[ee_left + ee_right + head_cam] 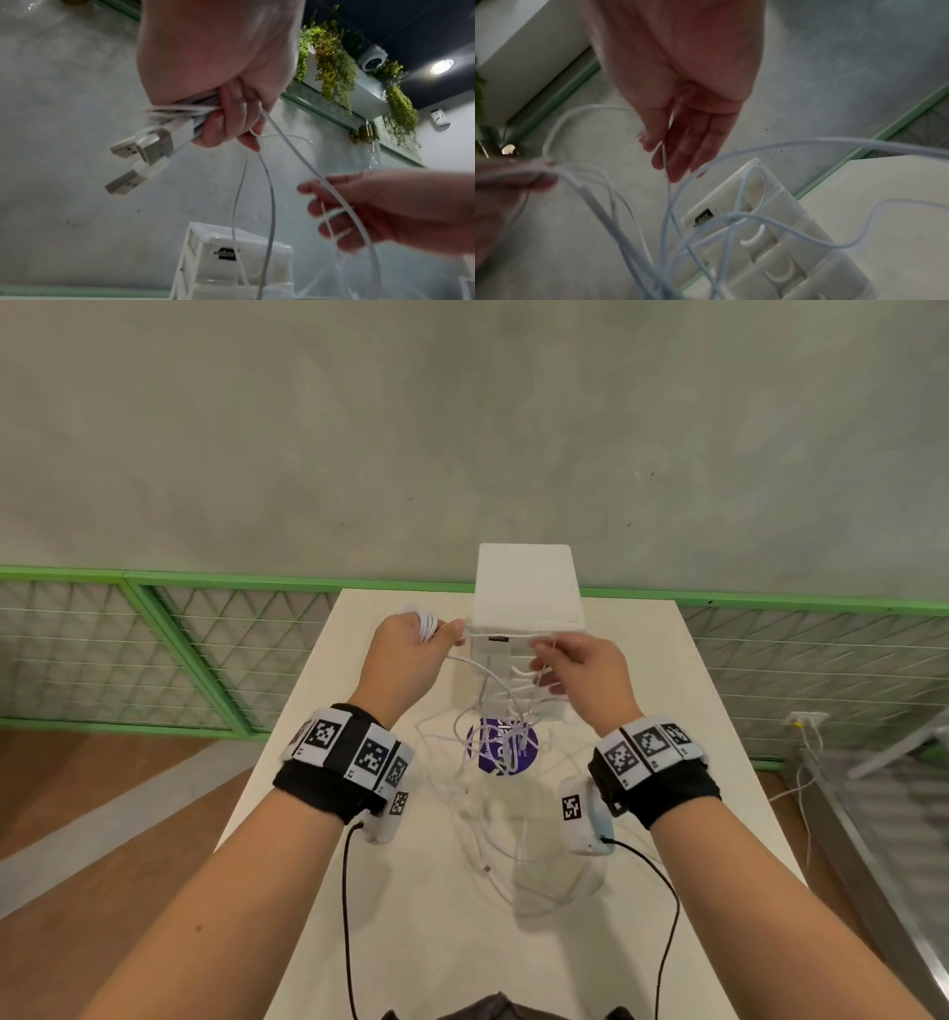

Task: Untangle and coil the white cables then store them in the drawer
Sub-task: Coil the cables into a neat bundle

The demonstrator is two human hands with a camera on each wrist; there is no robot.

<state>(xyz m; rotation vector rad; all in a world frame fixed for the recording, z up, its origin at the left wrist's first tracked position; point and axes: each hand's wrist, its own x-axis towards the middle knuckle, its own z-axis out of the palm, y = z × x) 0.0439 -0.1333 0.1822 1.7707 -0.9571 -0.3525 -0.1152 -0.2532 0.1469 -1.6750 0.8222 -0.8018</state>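
Note:
My left hand (411,644) is raised left of the white drawer unit (529,588) and grips a coiled bundle of white cable (429,624). In the left wrist view, several USB plugs (138,148) stick out of that fist (226,125). A strand runs from it to my right hand (570,660), which pinches the strand between thumb and fingers (654,138) in front of the drawers. Below both hands, loose white cables (493,793) hang down into a tangle on the table (693,762). The drawers (770,243) look closed.
A round purple sticker (500,747) lies under the tangle. A green mesh railing (205,660) runs behind the table in front of a grey wall. To the right on the floor are a metal frame and another thin cable (801,773).

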